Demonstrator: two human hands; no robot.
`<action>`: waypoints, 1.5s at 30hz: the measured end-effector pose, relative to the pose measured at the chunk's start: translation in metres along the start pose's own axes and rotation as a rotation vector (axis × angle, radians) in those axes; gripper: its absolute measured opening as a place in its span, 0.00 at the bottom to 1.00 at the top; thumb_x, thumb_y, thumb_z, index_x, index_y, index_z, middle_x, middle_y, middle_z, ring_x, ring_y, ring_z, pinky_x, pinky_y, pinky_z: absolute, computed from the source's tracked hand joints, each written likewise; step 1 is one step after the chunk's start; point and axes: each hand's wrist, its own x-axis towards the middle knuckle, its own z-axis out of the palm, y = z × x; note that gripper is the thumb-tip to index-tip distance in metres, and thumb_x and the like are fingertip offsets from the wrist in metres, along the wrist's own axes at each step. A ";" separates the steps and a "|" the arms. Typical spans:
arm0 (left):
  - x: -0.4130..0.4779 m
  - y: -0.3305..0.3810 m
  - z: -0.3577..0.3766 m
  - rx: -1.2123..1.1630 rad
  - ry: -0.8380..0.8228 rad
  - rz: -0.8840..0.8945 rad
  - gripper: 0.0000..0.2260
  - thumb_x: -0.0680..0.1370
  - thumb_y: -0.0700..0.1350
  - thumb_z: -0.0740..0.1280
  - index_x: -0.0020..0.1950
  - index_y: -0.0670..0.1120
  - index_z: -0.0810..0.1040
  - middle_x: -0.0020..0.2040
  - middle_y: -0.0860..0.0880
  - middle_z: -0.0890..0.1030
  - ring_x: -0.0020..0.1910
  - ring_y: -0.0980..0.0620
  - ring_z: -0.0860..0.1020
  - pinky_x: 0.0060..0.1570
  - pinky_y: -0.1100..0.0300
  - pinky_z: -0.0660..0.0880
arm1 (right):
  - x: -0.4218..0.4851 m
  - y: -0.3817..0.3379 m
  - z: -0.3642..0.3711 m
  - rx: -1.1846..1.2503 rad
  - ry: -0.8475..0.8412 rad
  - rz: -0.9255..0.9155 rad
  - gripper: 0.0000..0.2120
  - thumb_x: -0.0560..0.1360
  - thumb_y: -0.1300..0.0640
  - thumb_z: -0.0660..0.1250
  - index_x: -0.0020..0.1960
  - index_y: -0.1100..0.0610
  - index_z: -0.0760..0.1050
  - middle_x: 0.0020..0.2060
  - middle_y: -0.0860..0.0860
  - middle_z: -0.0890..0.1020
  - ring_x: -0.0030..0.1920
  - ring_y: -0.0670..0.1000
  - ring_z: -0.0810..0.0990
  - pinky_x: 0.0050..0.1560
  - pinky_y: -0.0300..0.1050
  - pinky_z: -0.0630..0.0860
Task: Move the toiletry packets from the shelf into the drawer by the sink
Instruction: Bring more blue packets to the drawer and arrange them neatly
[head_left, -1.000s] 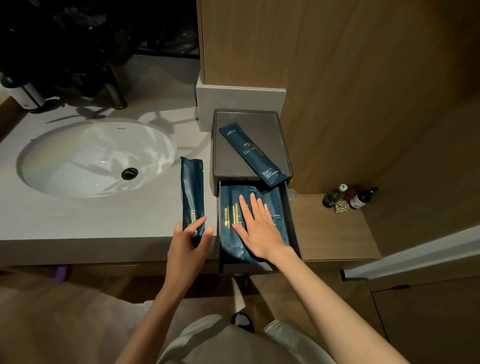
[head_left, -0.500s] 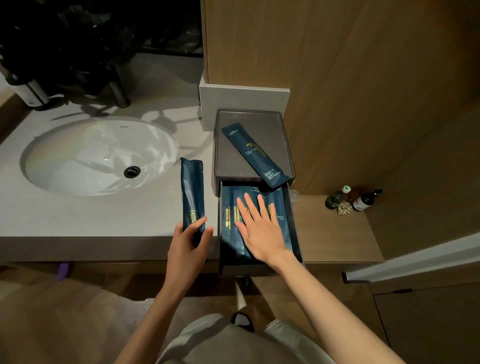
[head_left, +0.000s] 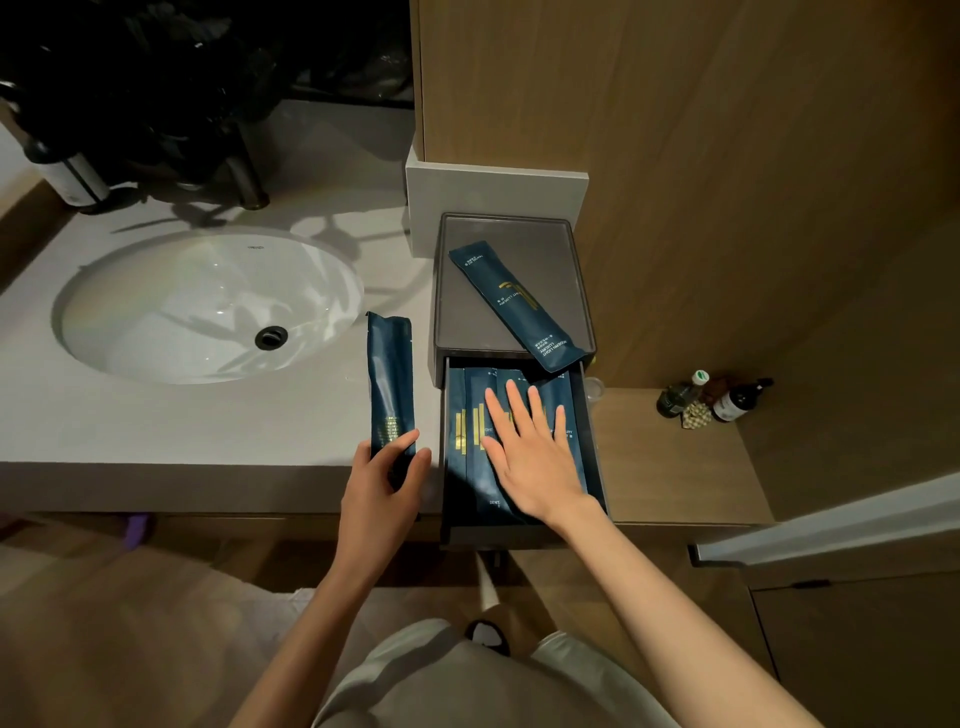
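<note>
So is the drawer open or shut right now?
Open. The drawer is pulled out from under the organizer box, blue packets visible inside, right hand flat on them.

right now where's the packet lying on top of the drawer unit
In the head view the packet lies diagonally on the drawer unit's grey top, right of the sink; its lower end overhangs the open drawer, just beyond the right hand.

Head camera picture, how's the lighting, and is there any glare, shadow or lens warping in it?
Head view: dim, warm light overall; the plant at top left is nearly black; leaf shadows and bright glare fall across the sink; the packet in the left hand shows a sheen; the wide lens slants the wooden wall lines; no obvious motion blur.
</note>
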 end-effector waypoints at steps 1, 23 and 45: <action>0.000 0.000 0.000 0.002 0.003 -0.003 0.18 0.78 0.52 0.64 0.67 0.50 0.74 0.51 0.51 0.70 0.47 0.57 0.74 0.46 0.61 0.74 | 0.000 -0.002 -0.001 0.009 0.003 -0.034 0.28 0.82 0.42 0.44 0.77 0.46 0.37 0.77 0.48 0.39 0.76 0.54 0.34 0.75 0.61 0.38; -0.006 0.007 -0.013 -0.020 0.034 0.002 0.15 0.78 0.50 0.64 0.65 0.52 0.76 0.54 0.49 0.72 0.48 0.57 0.75 0.38 0.71 0.73 | 0.009 -0.020 0.006 -0.051 -0.036 -0.013 0.28 0.82 0.43 0.44 0.78 0.47 0.40 0.77 0.48 0.39 0.77 0.56 0.35 0.74 0.63 0.38; -0.009 0.067 -0.007 0.600 0.169 0.735 0.24 0.73 0.38 0.69 0.69 0.44 0.71 0.48 0.46 0.83 0.44 0.48 0.83 0.35 0.59 0.77 | -0.036 -0.049 -0.125 1.631 0.207 0.179 0.19 0.78 0.55 0.64 0.68 0.57 0.70 0.55 0.54 0.83 0.55 0.51 0.83 0.58 0.48 0.79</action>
